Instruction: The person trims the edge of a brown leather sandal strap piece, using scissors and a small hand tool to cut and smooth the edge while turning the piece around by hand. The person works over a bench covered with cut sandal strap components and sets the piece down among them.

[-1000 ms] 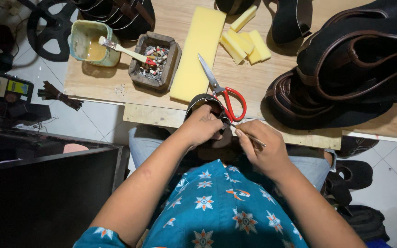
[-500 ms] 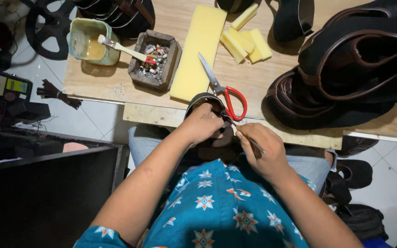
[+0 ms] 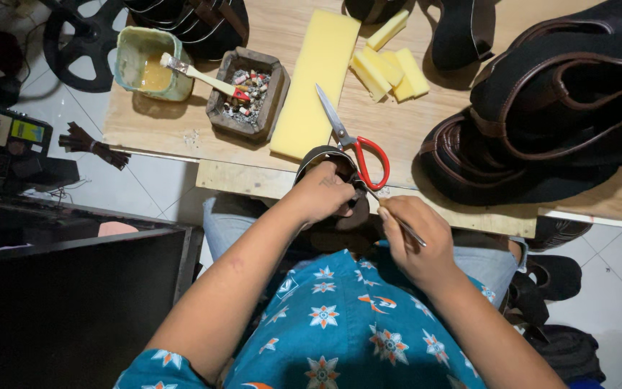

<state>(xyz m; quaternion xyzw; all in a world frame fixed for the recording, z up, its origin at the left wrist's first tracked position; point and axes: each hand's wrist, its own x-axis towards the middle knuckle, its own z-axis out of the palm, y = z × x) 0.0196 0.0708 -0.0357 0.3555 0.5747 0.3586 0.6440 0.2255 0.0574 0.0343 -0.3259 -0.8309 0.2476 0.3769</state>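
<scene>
In the head view, the person's left hand (image 3: 325, 191) is closed around a dark, rounded leather piece (image 3: 322, 155) held at the near edge of the surface (image 3: 397, 122), partly over the lap. The right hand (image 3: 415, 238) is pinched shut on a thin tool (image 3: 390, 216), whose tip points toward the leather piece just beside the left hand's fingers. The two hands sit close together but do not touch.

Red-handled scissors (image 3: 358, 148) lie on the surface just beyond the hands, blades pointing toward the far edge. A long yellow foam slab (image 3: 314, 83) lies to the left of the scissors, and smaller yellow foam blocks (image 3: 390, 68) rest near the far edge. Toward the left edge stands a green cup of glue (image 3: 142, 65) with a brush (image 3: 196, 73) resting across its rim and reaching over a small square tray (image 3: 246, 94) filled with small bits. Large dark leather pieces (image 3: 556, 108) are stacked at the right side of the surface.
</scene>
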